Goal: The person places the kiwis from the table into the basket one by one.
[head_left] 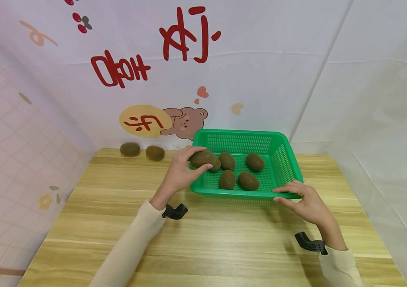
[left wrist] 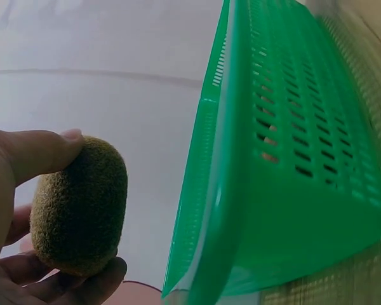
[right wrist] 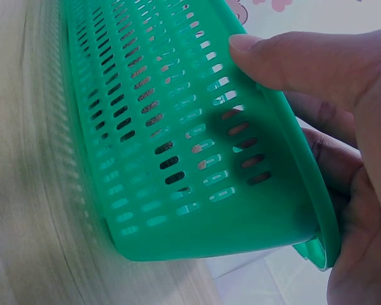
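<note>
- The basket [head_left: 282, 159] is sitting on the table [head_left: 203, 247], toward its back right.
- Four kiwis [head_left: 248, 181] are lying inside the basket.
- A fifth kiwi [head_left: 201, 158] is hanging over the basket's left rim.
- Two more kiwis [head_left: 130, 149] are lying on the table left of the basket, against the back wall [head_left: 260, 59].

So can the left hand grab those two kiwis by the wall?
Probably not yet. The left hand already holds a kiwi over the basket. The two kiwis lie uncovered on the table, so the path looks free.
</note>
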The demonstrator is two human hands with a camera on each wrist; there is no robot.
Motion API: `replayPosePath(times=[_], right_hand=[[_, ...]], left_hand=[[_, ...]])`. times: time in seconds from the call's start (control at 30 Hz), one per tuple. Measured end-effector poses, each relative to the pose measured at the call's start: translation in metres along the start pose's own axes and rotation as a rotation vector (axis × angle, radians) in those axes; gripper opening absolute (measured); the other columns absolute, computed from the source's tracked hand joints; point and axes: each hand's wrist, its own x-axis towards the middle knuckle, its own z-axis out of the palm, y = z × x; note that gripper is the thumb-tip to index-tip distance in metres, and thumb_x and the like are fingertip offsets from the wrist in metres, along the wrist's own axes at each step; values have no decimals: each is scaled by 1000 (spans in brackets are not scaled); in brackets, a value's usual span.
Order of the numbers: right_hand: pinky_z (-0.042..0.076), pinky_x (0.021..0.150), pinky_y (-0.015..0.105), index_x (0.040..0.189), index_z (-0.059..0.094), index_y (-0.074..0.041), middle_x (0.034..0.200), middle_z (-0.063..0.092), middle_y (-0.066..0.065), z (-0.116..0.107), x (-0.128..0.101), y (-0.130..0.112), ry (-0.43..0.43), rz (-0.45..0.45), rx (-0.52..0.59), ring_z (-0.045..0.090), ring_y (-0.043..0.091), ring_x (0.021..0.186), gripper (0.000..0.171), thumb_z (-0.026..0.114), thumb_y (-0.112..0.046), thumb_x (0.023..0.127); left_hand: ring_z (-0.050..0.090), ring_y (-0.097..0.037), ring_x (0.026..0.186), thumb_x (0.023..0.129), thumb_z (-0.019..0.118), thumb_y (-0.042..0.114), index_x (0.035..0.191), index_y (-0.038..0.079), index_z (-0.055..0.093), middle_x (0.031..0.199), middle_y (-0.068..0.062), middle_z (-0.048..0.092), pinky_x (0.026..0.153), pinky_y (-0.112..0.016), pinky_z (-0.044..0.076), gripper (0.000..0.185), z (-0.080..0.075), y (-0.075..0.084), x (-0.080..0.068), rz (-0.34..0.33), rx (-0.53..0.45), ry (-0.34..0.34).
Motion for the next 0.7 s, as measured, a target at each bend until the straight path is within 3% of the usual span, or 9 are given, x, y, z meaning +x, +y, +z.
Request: replayPosePath(times=[0.17, 0.4, 0.7], right_hand=[[48, 75, 20, 105, 81, -24, 92, 69, -16, 0, 0, 1, 1, -4, -5, 57, -1, 89, 36, 88, -3, 77], [48, 74, 22, 107, 80, -28, 92, 71, -10, 0, 0, 1, 1, -15, 4, 60, 12, 87, 40, 88, -3, 77], [46, 74, 16, 107, 79, -29, 92, 71, -11, -1, 1, -1, -2, -5, 5, 59, 6, 87, 42, 88, -2, 76]], left_hand=[[65, -18, 104, 89, 83, 25, 131, 12, 67, 117, -4, 69, 85, -35, 55, 47, 6, 1, 0, 27, 8, -18], [63, -22, 109, 90, 81, 21, 132, 11, 66, 117, -7, 67, 94, -48, 59, 45, 8, -1, 0, 16, -28, -17], [63, -21, 114, 91, 80, 24, 135, 10, 63, 122, -7, 65, 95, -44, 58, 49, 3, -6, -2, 4, 16, -14]])
